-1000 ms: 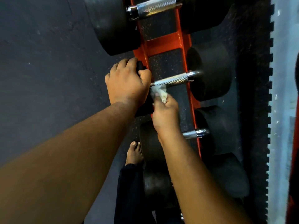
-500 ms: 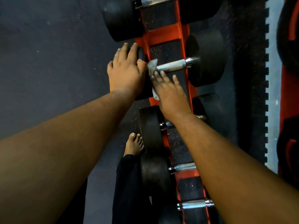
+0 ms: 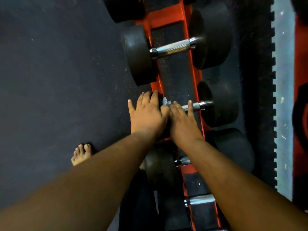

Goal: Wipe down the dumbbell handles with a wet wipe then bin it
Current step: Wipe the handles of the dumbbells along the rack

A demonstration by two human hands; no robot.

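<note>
Bare foot [image 3: 82,154] on dark rubber floor [image 3: 50,80], left hand [image 3: 147,115] with straight fingers resting on black dumbbell head, right hand [image 3: 181,120] with spread fingers pressing crumpled white wet wipe [image 3: 165,101] onto knurled steel dumbbell handle [image 3: 194,106], orange steel rack [image 3: 166,14] beyond.

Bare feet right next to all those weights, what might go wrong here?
The bare foot stands beside the rack, so a dumbbell rolling off might land on it. The left hand steadies one end. The wipe barely shows under the right hand and may slip out.
</note>
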